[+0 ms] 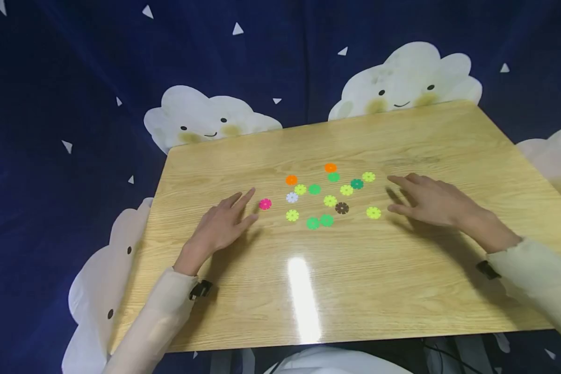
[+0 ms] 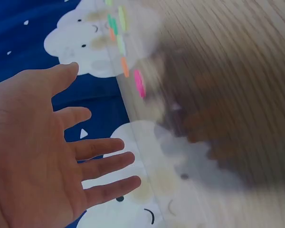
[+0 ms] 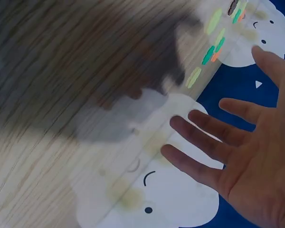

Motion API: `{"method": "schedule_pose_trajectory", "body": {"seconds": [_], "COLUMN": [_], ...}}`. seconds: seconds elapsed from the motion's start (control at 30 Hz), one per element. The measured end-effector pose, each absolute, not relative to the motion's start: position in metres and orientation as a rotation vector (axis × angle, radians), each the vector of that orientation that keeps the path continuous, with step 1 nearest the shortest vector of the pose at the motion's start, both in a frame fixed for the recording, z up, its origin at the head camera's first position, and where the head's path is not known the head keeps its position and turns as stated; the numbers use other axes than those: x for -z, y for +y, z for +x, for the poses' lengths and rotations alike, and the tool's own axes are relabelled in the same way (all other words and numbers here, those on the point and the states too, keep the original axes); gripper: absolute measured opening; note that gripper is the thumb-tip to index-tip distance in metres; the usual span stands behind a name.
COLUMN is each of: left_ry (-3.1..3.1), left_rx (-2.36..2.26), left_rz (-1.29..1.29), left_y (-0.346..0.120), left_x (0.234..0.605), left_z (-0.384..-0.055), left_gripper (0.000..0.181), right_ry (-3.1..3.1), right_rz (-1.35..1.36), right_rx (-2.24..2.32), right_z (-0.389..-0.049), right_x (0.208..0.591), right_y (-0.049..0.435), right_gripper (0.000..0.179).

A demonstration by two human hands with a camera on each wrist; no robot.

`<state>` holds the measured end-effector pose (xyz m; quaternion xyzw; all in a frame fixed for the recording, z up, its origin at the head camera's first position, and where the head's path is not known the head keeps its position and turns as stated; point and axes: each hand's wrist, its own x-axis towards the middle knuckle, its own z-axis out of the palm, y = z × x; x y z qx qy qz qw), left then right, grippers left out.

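Observation:
Several flat, notched plastic discs lie scattered over the middle of the wooden table. My left hand (image 1: 222, 223) hovers over the table with fingers spread, nearest to a pink disc (image 1: 265, 204). On the other side my right hand (image 1: 432, 200) is held above the wood, fingers extended, close to a yellow-green disc (image 1: 373, 212). Between the hands are orange discs, green discs, a pale lavender disc (image 1: 292, 197), a dark brown disc (image 1: 342, 208) and a teal disc (image 1: 357, 184). Both wrist views show bare palms holding nothing.
The wooden table (image 1: 378, 291) has a bright light reflection near its front edge. Behind and left of it hangs a dark blue curtain (image 1: 98, 62) with white clouds and triangles. Small dark devices are strapped at both wrists. Cables hang below the front edge.

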<state>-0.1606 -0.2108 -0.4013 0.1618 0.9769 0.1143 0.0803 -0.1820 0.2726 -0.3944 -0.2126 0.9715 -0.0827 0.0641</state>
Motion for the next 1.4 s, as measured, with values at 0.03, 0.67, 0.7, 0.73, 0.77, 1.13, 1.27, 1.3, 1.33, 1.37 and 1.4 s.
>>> {"method": "schedule_pose_trajectory", "body": {"seconds": [0.03,0.67,0.7,0.73,0.77,1.13,1.27,1.3,1.33,1.37,1.4], "left_ry": [2.919,2.898,2.892,2.887,2.885,2.928,2.958,2.96,2.96,2.96,2.957], "left_rx": [-0.349,-0.19,-0.19,-0.19,-0.19,-0.236,-0.23,-0.234,-0.238,-0.242,-0.248], "left_rz": [0.485,0.863,0.875,0.883,0.89,0.824,0.832,0.837,0.839,0.84,0.837], "left_y": [-0.208,-0.135,-0.132,-0.129,-0.127,-0.116,-0.114,-0.114,-0.113,-0.113,-0.113], "left_x": [0.402,0.413,0.414,0.416,0.417,0.423,0.426,0.426,0.426,0.426,0.426], "left_z": [-0.161,-0.178,-0.179,-0.18,-0.18,-0.18,-0.179,-0.179,-0.179,-0.179,-0.178], "left_gripper": [0.067,0.045,0.041,0.038,0.035,0.031,0.029,0.028,0.028,0.027,0.026], "right_ry": [2.927,2.729,2.725,2.723,2.722,2.781,2.8,2.8,2.8,2.798,2.791], "right_rz": [-0.645,-0.843,-0.842,-0.843,-0.846,-0.954,-0.948,-0.942,-0.94,-0.938,-0.938], "right_rx": [0.245,0.387,0.395,0.4,0.404,0.396,0.422,0.434,0.444,0.458,0.475], "right_z": [-0.182,-0.194,-0.195,-0.195,-0.195,-0.193,-0.193,-0.193,-0.193,-0.193,-0.193], "right_x": [0.395,0.407,0.406,0.406,0.406,0.415,0.417,0.418,0.418,0.418,0.419], "right_y": [0.271,0.235,0.234,0.234,0.233,0.228,0.227,0.227,0.227,0.227,0.226], "right_gripper": [0.085,0.057,0.056,0.053,0.051,0.032,0.029,0.029,0.028,0.027,0.027]}}
